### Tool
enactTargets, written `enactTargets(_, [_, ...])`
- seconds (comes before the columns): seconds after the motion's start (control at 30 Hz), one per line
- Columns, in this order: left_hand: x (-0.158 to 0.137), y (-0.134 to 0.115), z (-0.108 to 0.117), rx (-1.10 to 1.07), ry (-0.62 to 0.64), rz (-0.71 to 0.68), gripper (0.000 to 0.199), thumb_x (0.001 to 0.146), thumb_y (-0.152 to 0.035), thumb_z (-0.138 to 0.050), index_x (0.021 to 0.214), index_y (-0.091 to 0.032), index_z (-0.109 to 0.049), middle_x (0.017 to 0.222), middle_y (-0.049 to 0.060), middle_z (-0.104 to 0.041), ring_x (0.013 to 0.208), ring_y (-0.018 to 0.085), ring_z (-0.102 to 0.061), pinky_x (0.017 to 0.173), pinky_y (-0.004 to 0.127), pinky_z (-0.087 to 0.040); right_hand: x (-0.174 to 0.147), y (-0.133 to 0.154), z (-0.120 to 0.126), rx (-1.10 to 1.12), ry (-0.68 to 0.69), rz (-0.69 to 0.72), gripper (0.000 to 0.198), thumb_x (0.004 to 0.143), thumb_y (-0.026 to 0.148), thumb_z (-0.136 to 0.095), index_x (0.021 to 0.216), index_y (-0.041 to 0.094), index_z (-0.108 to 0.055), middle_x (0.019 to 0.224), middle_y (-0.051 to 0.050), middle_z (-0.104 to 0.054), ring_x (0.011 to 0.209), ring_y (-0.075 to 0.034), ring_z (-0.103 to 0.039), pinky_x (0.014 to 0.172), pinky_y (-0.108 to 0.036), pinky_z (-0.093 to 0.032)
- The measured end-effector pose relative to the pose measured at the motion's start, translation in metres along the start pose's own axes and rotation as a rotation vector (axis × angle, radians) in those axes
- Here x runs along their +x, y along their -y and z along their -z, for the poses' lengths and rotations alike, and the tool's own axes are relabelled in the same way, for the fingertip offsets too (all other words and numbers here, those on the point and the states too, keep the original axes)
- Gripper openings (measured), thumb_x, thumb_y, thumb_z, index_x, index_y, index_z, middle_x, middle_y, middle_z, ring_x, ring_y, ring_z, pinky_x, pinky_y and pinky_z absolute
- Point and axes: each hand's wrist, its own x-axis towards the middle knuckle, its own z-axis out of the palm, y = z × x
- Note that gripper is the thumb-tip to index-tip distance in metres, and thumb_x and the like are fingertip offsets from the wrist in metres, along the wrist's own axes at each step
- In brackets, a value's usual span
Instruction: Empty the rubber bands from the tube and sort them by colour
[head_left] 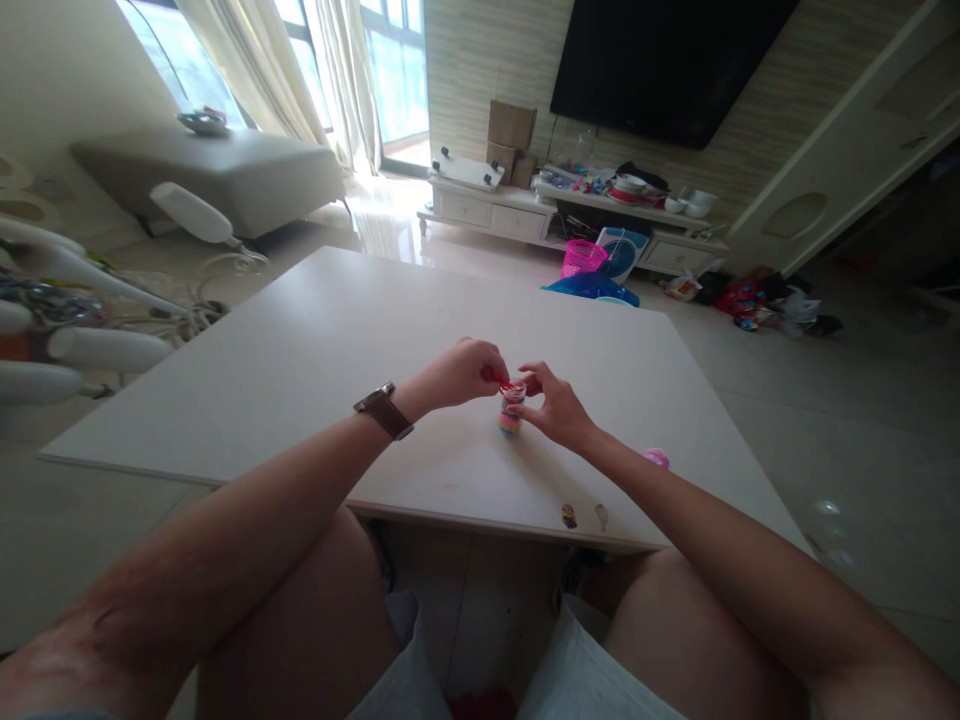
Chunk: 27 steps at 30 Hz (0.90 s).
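Note:
A small clear jar (511, 412) with layered, brightly coloured contents stands upright on the white table (300, 350). My right hand (553, 405) is closed around the jar's right side, thumb in front and fingers behind near the rim. At the jar's mouth, my left hand (472, 370) pinches a thin red strip (495, 376), whose exact kind I cannot make out. A brown-strapped watch (385, 409) sits on my left wrist. Near the front edge lie a yellow minion figure (569, 516) and a small pale, clear piece (601, 516). A pink thing (656, 458) rests beyond my right forearm.
White chairs (105, 345) stand left of the table. Past its far edge are a blue plastic bag (592, 288) and a pink basket (583, 257). A low white cabinet (487, 212) lines the wall under a television (671, 65). Several bags (795, 310) lie on the floor at right.

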Motion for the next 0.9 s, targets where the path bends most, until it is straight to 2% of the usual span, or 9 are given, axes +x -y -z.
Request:
enactTargets(0.1, [-0.002, -0.004, -0.002, 0.104, 0.030, -0.091, 0.018, 0.080, -0.007, -0.062, 0.080, -0.016, -0.078, 0.082, 0.004, -0.069, 0.069, 0.012, -0.060, 0.067, 0.024, -0.044, 0.000, 0.002, -0.002, 0.007, 0.009, 0.006, 0.051, 0.079, 0.029, -0.080, 0.122, 0.028, -0.053, 0.102, -0.003, -0.075, 0.092, -0.022, -0.071, 0.088, -0.042, -0.059])
enactTargets(0.23, [-0.003, -0.003, -0.010, 0.143, 0.044, -0.093, 0.024, 0.086, -0.007, -0.056, 0.083, -0.018, -0.077, 0.093, 0.007, -0.069, 0.078, 0.014, -0.064, 0.075, 0.025, -0.048, 0.000, 0.007, -0.003, 0.001, 0.017, 0.017, 0.048, 0.079, 0.026, -0.079, 0.121, 0.028, -0.054, 0.102, -0.003, -0.074, 0.092, -0.022, -0.071, 0.087, -0.041, -0.059])
enactTargets(0.47, [0.000, -0.002, -0.021, 0.152, 0.025, -0.142, 0.024, 0.088, -0.009, -0.057, 0.076, -0.019, -0.075, 0.082, 0.006, -0.069, 0.079, 0.017, -0.065, 0.082, 0.028, -0.050, -0.001, 0.014, -0.002, 0.000, 0.026, 0.017, 0.046, 0.079, 0.022, -0.078, 0.119, 0.029, -0.055, 0.100, -0.001, -0.075, 0.091, -0.021, -0.072, 0.085, -0.039, -0.058])
enactTargets(0.67, [0.001, -0.002, -0.022, 0.148, 0.010, -0.121, 0.024, 0.092, -0.011, -0.056, 0.075, -0.018, -0.072, 0.075, 0.005, -0.069, 0.075, 0.016, -0.063, 0.080, 0.029, -0.050, -0.001, 0.015, 0.000, -0.024, 0.028, 0.023, 0.045, 0.078, 0.019, -0.078, 0.116, 0.028, -0.055, 0.097, 0.000, -0.073, 0.089, -0.020, -0.071, 0.084, -0.036, -0.057])
enactTargets(0.9, [0.000, 0.001, -0.025, 0.186, 0.075, -0.133, 0.024, 0.090, -0.016, -0.056, 0.070, -0.017, -0.069, 0.085, 0.007, -0.066, 0.080, 0.017, -0.059, 0.079, 0.031, -0.047, -0.001, 0.014, -0.002, 0.007, 0.028, 0.013, 0.045, 0.079, 0.020, -0.077, 0.117, 0.028, -0.055, 0.098, -0.001, -0.074, 0.092, -0.020, -0.071, 0.086, -0.038, -0.058])
